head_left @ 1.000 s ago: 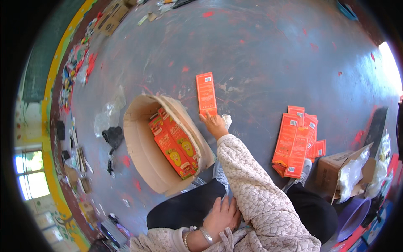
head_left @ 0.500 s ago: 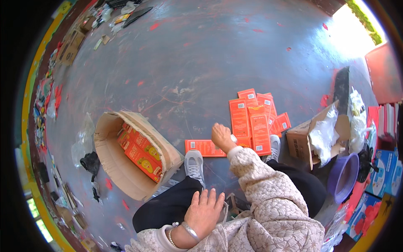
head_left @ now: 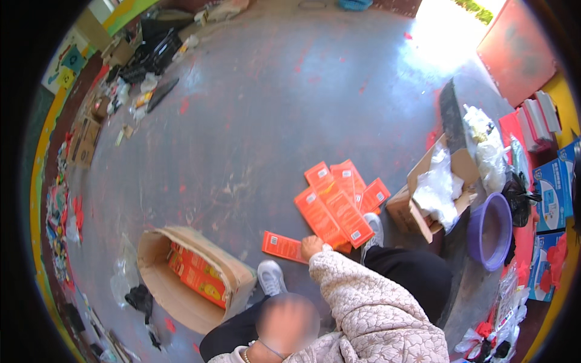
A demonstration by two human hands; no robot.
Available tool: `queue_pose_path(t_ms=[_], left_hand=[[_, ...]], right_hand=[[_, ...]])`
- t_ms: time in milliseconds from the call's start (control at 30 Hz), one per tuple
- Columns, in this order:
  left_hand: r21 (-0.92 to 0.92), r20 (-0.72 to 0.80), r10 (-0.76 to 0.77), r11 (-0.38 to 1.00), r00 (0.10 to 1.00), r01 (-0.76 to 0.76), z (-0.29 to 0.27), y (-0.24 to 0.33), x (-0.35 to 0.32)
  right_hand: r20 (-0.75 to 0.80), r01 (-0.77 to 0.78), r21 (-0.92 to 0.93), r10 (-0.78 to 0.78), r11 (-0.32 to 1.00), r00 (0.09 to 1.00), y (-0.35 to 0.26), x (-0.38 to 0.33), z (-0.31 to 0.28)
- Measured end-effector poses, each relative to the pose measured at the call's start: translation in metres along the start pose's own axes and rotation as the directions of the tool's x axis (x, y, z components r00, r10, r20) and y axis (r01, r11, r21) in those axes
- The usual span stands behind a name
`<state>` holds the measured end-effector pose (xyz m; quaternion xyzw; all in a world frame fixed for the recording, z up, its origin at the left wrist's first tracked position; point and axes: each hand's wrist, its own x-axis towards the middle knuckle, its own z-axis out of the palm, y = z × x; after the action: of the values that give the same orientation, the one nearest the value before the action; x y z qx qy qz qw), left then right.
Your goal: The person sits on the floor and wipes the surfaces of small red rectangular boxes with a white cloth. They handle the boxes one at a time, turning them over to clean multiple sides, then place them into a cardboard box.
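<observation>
My right hand (head_left: 312, 247) is closed at the right end of a single flat orange-red carton (head_left: 281, 245) on the floor, its fingers curled over that end and partly hidden. Just beyond it, a fanned pile of similar flat cartons (head_left: 345, 209) lies near my right shoe, overlapping one another, with small barcode labels showing. My left hand (head_left: 287, 325) is over my lap, too blurred for its fingers to be made out. To the left, an open cardboard box (head_left: 242, 283) lies tipped toward the left, with red printed packs (head_left: 200, 281) inside.
At right stand an open carton (head_left: 407, 212) with white plastic in it, a purple basin (head_left: 491, 233) and blue boxes (head_left: 552, 196). A clear plastic bag (head_left: 123, 272) and a black bag (head_left: 140, 299) lie left of the tipped box. Clutter lines the left wall.
My right hand has come down onto the right end of the single carton. My view has shifted and turned, so the floor things sit lower in it. The left hand stays over my lap.
</observation>
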<state>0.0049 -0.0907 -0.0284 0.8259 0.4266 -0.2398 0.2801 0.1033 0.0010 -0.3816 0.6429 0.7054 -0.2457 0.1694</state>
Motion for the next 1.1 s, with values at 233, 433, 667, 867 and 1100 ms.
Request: queue_pose_path(t_ms=[233, 433, 667, 867, 1100], left_hand=[[0.152, -0.127, 0.194, 0.973, 0.973, -0.175, -0.009, 0.015, 0.023], [0.064, -0.297, 0.256, 0.966, 0.920, -0.249, -0.014, -0.007, 0.073], [-0.599, -0.743, -0.167, 0.598, 0.648, -0.532, -0.078, 0.013, 0.086], [-0.570, -0.660, 0.026, -0.669, 0.751, -0.478, -0.099, 0.057, 0.055], [-0.583, -0.555, 0.082, -0.748, 0.828, -0.318, -0.055, 0.019, 0.098]], right_hand=[[-0.001, -0.277, 0.368, 0.298, 0.887, 0.954, 0.063, -0.009, -0.076], [-0.230, 0.064, 0.500, 0.061, 0.864, 0.971, 0.124, -0.038, -0.195], [-0.384, 0.304, 0.800, 0.052, 0.517, 0.922, 0.152, -0.183, -0.350], [-0.277, 0.286, 0.958, -0.166, 0.032, 0.946, 0.123, -0.264, -0.337], [-0.102, 0.074, 0.985, -0.180, -0.157, 0.978, 0.113, -0.238, -0.321]])
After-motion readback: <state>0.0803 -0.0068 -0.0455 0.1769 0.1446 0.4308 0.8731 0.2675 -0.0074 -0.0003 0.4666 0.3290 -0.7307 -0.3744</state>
